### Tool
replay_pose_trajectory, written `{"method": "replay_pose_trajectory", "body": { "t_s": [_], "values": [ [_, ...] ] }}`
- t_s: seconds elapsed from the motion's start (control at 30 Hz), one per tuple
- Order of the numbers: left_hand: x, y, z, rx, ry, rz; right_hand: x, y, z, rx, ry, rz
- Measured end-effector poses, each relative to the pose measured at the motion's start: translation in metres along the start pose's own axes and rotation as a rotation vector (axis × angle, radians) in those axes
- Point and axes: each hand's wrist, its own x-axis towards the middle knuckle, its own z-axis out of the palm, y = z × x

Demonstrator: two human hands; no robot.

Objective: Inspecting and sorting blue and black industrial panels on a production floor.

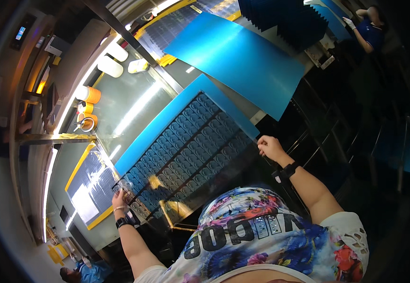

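Note:
A large clear plastic sheet (pixel 181 146), printed with dark rows of repeated round shapes, is stretched at a tilt between my hands. Near its lower left corner my left hand (pixel 118 200) pinches the edge. Closed at the right corner is my right hand (pixel 270 147), its fingertips on the sheet's edge. Under and behind the sheet shows a bright blue board (pixel 128 154), visible as a border along the far sides. A second, larger blue board (pixel 238 56) lies beyond it, bare on top.
A grey worktable (pixel 136 111) stretches to the left, with white tubs (pixel 110 67), orange-labelled jars (pixel 92 95) and yellow-framed screens (pixel 92 184). Dark blue racked panels (pixel 280 21) stand at the back. Co-workers are at the far right (pixel 372 28) and lower left (pixel 89 271). Metal rails (pixel 332 137) are at right.

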Motion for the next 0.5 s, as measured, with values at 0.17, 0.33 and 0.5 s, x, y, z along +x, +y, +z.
{"method": "replay_pose_trajectory", "body": {
  "t_s": [0.17, 0.33, 0.5],
  "values": [
    [-0.003, 0.040, 0.048, 0.041, 0.078, 0.245, 0.027, -0.011, -0.011, -0.054, 0.172, -0.134],
    [0.002, 0.060, 0.052, -0.012, 0.035, 0.279, 0.044, 0.002, -0.012, -0.395, 0.304, -0.413],
    [0.000, 0.068, 0.061, 0.010, 0.085, 0.262, 0.043, -0.003, -0.009, -0.170, 0.224, -0.189]
  ]
}}
